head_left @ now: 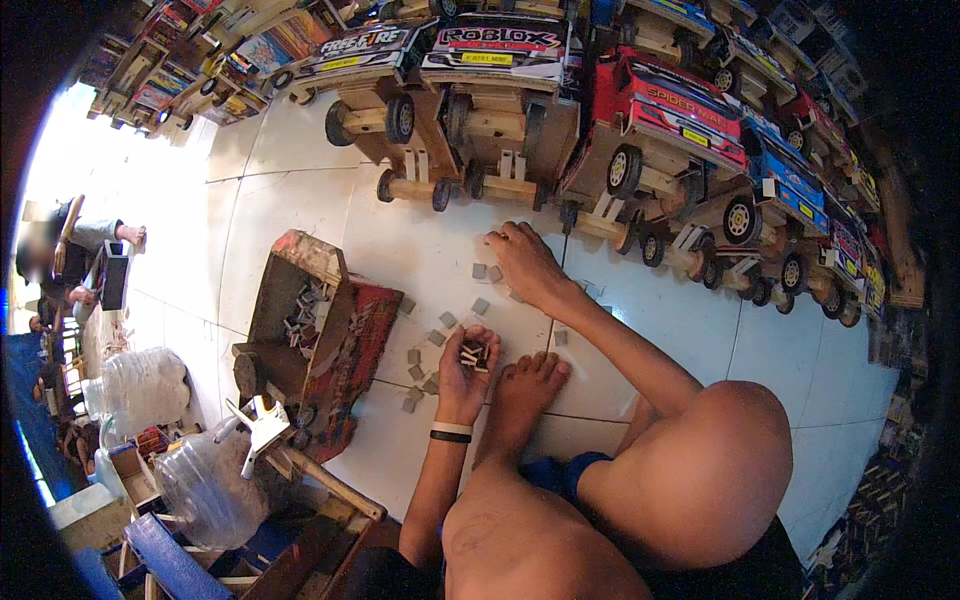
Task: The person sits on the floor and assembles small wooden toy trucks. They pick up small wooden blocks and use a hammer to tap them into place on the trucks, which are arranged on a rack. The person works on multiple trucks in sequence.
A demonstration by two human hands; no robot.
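My left hand [466,372] is cupped palm up above the tiled floor, fingers curled round several small pale-edged blocks [474,354]. My right hand [527,263] is stretched out farther forward, its fingers bent down and drawn together over the floor. Whatever sits between those fingertips is hidden. Small square grey pieces [480,306] lie scattered on the tiles between and around both hands, some just below the right hand. To the left of my left hand, a worn wooden box [262,290] holds more small pieces.
Wooden toy trucks with printed fronts [495,50] stand tightly packed along the far and right sides. A red worn board [350,345] leans by the box. Clear plastic jugs [215,490], a white-headed tool [262,430] and wooden parts crowd the lower left. Another person [90,230] sits far left.
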